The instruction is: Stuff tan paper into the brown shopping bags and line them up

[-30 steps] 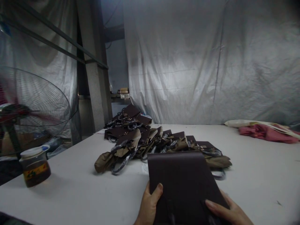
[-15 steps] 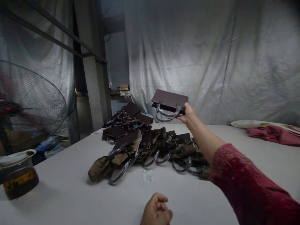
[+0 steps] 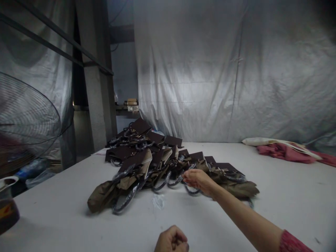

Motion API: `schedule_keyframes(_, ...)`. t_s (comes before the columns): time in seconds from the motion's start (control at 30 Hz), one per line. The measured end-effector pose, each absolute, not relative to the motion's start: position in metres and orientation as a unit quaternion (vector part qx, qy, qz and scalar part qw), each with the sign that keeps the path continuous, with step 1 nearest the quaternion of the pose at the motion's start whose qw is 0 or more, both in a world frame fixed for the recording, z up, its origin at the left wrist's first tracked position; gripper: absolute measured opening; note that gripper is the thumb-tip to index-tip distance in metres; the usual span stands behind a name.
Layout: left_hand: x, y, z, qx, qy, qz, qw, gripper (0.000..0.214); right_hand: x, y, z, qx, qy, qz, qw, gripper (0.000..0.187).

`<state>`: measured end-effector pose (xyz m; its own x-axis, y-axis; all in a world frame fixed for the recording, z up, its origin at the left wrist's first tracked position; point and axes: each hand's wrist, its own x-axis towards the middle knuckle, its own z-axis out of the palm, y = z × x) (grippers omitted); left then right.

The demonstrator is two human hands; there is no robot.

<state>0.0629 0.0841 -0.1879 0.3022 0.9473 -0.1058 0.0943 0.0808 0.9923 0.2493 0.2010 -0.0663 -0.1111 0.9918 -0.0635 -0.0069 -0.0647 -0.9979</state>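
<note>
Dark brown handbags [image 3: 133, 162] lie heaped on the white table [image 3: 78, 210], their looped handles [image 3: 127, 199] wrapped in clear plastic. Brown paper-like stuffing [image 3: 101, 196] sticks out among them. My right hand [image 3: 198, 179] reaches from the right to the front of the heap, beside the looped handles. Its fingers stretch leftward, with nothing visible in them. At the bottom edge, my left hand [image 3: 172, 239] stays low over the table, fingers curled in and nothing seen in them. Another flat brown bag [image 3: 173, 141] lies at the back of the heap.
A caged fan [image 3: 31, 119] stands at the left. A jar of dark liquid [image 3: 7, 213] sits at the table's left edge, partly out of view. Red cloth [image 3: 286, 153] lies at the back right. Silver sheeting [image 3: 189, 70] hangs behind, beside a concrete pillar [image 3: 96, 94].
My right hand has let go of the brown handbag it held up and come down to the heap's front. A bag now lies at the back. The view has shifted right.
</note>
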Motion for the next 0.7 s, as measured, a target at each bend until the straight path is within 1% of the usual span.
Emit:
schedule_keyframes(0.17, 0.062, 0.069, -0.173, 0.524, 0.454, 0.392, 0.605, 0.043, 0.305, 0.111, -0.095, -0.453, -0.566, 0.575, 0.379, 0.031)
schedule_keyframes(0.27, 0.061, 0.064, -0.167, 0.547, 0.464, 0.388, 0.579, 0.047, 0.332, 0.069, -0.114, -0.497, -0.546, 0.557, 0.382, 0.036)
schedule_keyframes(0.33, 0.061, 0.063, -0.164, 0.556, 0.479, 0.372, 0.568, 0.049, 0.35, 0.054, -0.125, -0.536, -0.502, 0.534, 0.419, 0.039)
schedule_keyframes(0.4, 0.061, 0.061, -0.161, 0.558, 0.489, 0.362, 0.564, 0.05, 0.369, 0.05, -0.133, -0.569, -0.435, 0.508, 0.479, 0.036)
schedule_keyframes(0.53, 0.062, 0.06, -0.159, 0.56, 0.488, 0.346, 0.573, 0.048, 0.405, 0.069, -0.141, -0.607, -0.307, 0.432, 0.593, 0.015)
schedule_keyframes(0.6, 0.063, 0.06, -0.159, 0.562, 0.486, 0.343, 0.575, 0.047, 0.42, 0.087, -0.145, -0.625, -0.273, 0.391, 0.618, 0.008)
schedule_keyframes(0.7, 0.065, 0.061, -0.161, 0.556, 0.496, 0.355, 0.564, 0.048, 0.436, 0.117, -0.152, -0.658, -0.23, 0.353, 0.624, 0.009)
